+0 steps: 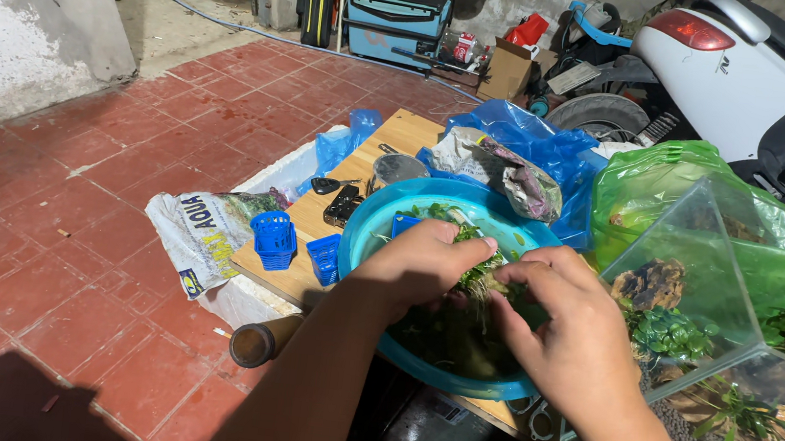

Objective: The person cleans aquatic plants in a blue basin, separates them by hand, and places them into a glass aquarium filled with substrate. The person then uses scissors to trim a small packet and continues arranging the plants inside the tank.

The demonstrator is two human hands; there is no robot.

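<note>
Over the blue basin (368,223) on the wooden tabletop (402,133), I see my left hand (422,263) and right hand (567,329) both pinching one green plant clump (482,278), fingers narrow around it, two small blue baskets (274,239) just left of the basin.

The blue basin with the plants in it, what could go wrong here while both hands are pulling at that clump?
The blue basin looks to overhang the wooden board's near edge, so pressing down might tip it. The left hand and right hand tug one plant clump, and stems may tear. The small blue baskets sit at the board's edge and could get knocked off.
</note>
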